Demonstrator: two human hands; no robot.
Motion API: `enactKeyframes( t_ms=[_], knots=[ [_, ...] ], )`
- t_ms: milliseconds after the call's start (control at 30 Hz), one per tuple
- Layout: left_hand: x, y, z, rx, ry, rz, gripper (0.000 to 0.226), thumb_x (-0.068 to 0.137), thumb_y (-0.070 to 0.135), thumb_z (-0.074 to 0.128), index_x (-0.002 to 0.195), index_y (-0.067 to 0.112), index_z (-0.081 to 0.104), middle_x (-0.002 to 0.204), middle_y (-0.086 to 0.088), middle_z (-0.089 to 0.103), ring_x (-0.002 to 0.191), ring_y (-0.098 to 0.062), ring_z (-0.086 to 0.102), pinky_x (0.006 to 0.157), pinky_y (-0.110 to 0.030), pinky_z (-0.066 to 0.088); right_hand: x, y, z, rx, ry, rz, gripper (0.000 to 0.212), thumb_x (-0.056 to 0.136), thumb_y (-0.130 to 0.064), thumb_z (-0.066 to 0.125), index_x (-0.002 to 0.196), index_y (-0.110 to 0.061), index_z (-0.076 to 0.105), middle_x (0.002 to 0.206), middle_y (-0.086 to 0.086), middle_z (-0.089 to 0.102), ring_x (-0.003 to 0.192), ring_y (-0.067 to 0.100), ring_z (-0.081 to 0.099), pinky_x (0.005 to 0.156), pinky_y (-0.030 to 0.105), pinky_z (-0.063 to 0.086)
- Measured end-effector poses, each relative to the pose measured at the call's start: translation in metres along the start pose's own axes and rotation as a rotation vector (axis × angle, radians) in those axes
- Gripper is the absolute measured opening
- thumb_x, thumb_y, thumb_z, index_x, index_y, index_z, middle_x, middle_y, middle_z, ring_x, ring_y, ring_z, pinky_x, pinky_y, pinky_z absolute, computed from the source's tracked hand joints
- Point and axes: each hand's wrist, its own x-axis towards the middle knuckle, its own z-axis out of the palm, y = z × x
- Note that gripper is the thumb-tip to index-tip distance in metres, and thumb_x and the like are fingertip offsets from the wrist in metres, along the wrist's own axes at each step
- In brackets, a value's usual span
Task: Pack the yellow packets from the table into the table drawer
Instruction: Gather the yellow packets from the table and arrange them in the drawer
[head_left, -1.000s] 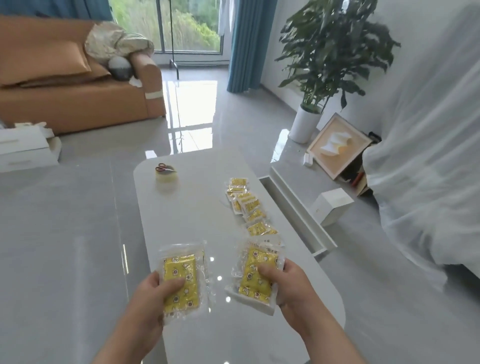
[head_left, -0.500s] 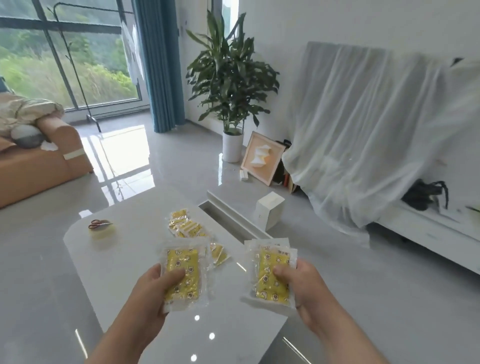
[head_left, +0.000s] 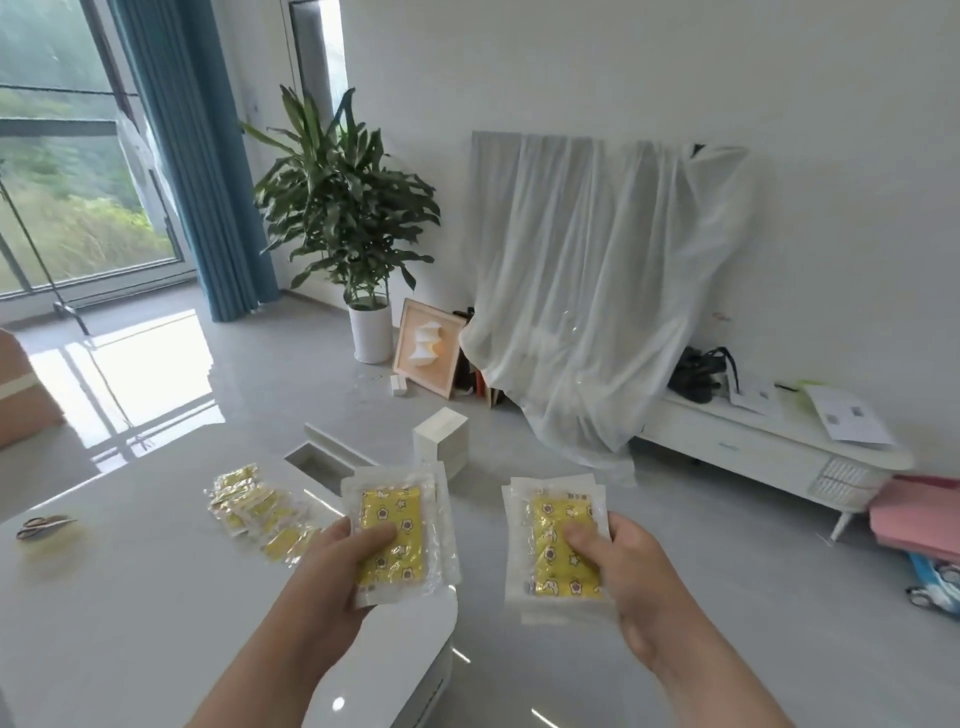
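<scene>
A white sheer cloth (head_left: 587, 291) hangs over something against the wall at 1 o'clock. The white glossy surface (head_left: 130, 597) fills the view from 7 to 9 o'clock. Its drawer (head_left: 340, 446) stands pulled open on the far side, at 11 o'clock from the left hand (head_left: 322, 577).

The left hand is over the surface's near corner. Its fingers are closed on a stack of yellow packets (head_left: 395, 525), with the thumb pressed on the top one. The right hand (head_left: 641, 587) is off the surface's edge, above the floor at 5 o'clock. Its fingers hold a second stack (head_left: 558, 540) the same way, thumb on top. The two stacks are apart.

A loose row of packets (head_left: 260, 512) lies on the surface at 10 o'clock from the left hand, just beside the drawer. Scissors (head_left: 44, 526) rest at the 9 o'clock edge of the view.
</scene>
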Motion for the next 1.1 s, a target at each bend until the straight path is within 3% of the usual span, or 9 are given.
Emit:
enactKeyframes(
  t_ms=[100,233,467,733,933,1100],
  knots=[
    [-0.002,-0.016,0.047,-0.008,-0.029,-0.028,0.020,0.092,0.001,0.057,0.111,0.003,0.062,0.093,-0.017,0.075,0.078,-0.030,0.072,0.072,-0.040,0.057,-0.003,-0.009,-0.048,0.017,0.045,-0.022,0.013,0.092,-0.014,0.069,0.102,-0.005,0.070,0.088,0.013,0.079,0.077,0.030,0.076,0.070,0.039,0.059],
    [0.004,-0.028,0.093,0.026,-0.067,-0.038,0.020,0.092,0.001,0.057,0.111,0.001,0.061,0.090,-0.017,0.075,0.073,-0.029,0.072,0.058,-0.034,0.059,0.001,-0.015,-0.097,0.052,0.086,-0.022,0.014,0.092,-0.016,0.069,0.102,-0.005,0.071,0.089,0.014,0.078,0.081,0.032,0.076,0.074,0.041,0.060],
    [0.056,-0.038,0.140,0.020,-0.077,-0.073,0.021,0.092,0.001,0.057,0.112,0.003,0.061,0.091,-0.016,0.076,0.071,-0.027,0.074,0.058,-0.034,0.058,0.051,-0.022,-0.145,0.073,0.102,0.012,0.015,0.091,-0.014,0.070,0.102,-0.003,0.070,0.089,0.016,0.078,0.078,0.033,0.075,0.070,0.041,0.059],
    [0.169,-0.032,0.174,-0.031,-0.025,-0.083,0.022,0.090,-0.002,0.059,0.111,0.002,0.062,0.093,-0.017,0.076,0.072,-0.028,0.074,0.054,-0.032,0.059,0.182,-0.058,-0.148,0.027,0.044,0.041,0.017,0.090,-0.015,0.070,0.104,-0.004,0.070,0.091,0.016,0.078,0.079,0.032,0.075,0.071,0.040,0.059],
    [0.247,-0.006,0.199,0.006,0.004,-0.070,0.025,0.086,-0.001,0.064,0.110,-0.001,0.062,0.097,-0.020,0.075,0.077,-0.031,0.074,0.056,-0.035,0.059,0.273,-0.102,-0.136,0.020,-0.004,0.023,0.010,0.092,-0.013,0.068,0.100,-0.007,0.070,0.087,0.012,0.079,0.073,0.026,0.076,0.060,0.033,0.057],
    [0.294,0.013,0.216,-0.022,0.048,-0.038,0.022,0.087,-0.002,0.063,0.109,0.000,0.063,0.099,-0.020,0.075,0.079,-0.032,0.074,0.064,-0.038,0.060,0.334,-0.124,-0.128,0.016,-0.033,0.039,0.012,0.092,-0.014,0.069,0.101,-0.007,0.070,0.089,0.011,0.079,0.081,0.030,0.076,0.073,0.042,0.060]
  ],
)
